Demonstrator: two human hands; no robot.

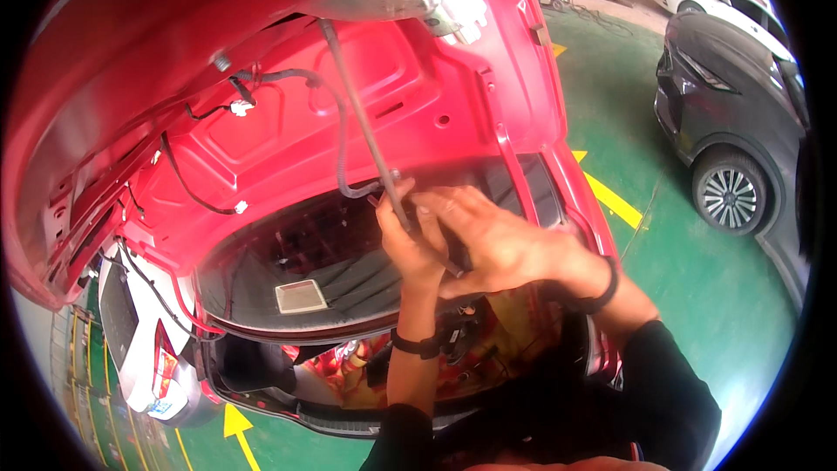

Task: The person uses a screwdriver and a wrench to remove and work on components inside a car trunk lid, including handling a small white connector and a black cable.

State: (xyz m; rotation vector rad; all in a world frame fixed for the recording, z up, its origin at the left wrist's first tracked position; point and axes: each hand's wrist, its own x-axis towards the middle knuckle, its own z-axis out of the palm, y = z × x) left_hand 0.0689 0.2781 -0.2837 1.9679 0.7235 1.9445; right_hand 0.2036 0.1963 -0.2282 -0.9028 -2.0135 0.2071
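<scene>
- Left hand point(411, 251): fingers wrapped around a metal rod point(367, 128).
- Right hand point(504, 244): beside the left, fingers partly bent; cannot tell whether it grips the rod.
- Rod: slants from the hands up and leftward to the raised red tailgate point(283, 135).
- Corrugated cable point(341, 135): hangs just left of the rod.
- Dark grey car point(732, 78): well apart, to the hands' right.
</scene>
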